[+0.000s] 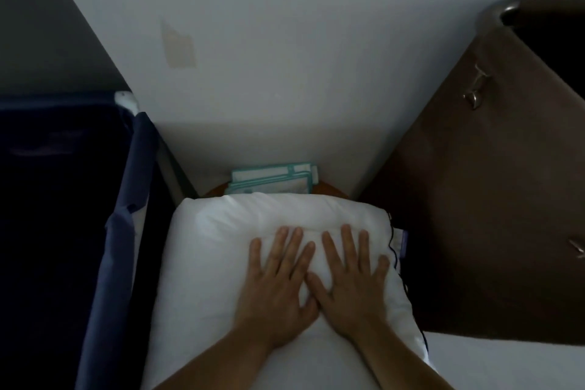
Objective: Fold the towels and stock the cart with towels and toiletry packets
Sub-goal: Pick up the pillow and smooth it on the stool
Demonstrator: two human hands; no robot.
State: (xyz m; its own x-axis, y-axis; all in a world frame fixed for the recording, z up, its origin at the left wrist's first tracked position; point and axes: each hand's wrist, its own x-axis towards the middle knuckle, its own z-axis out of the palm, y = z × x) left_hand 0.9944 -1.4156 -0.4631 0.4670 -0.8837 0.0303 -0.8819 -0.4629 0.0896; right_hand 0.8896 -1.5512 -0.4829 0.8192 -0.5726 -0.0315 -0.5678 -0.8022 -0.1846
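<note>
Left hand [278, 282] and right hand [351, 279] flat, fingers spread, gripping nothing, on puffy white cloth bundle [221, 247]; teal-edged flat packets [272, 179] at far edge; navy fabric bin [126, 199], brown fabric bag [474, 199] close beside its sides.

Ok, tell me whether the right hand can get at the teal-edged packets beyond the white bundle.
Probably yes. The right hand lies flat on the white bundle, holding nothing, and the teal-edged packets sit just past its far edge, uncovered.

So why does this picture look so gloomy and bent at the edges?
Head view: dim, bluish light, no glare; the dark blue bag loses all detail inside; the wide lens slants the brown panel; the left hand and right hand look slightly soft on the white bundle.
</note>
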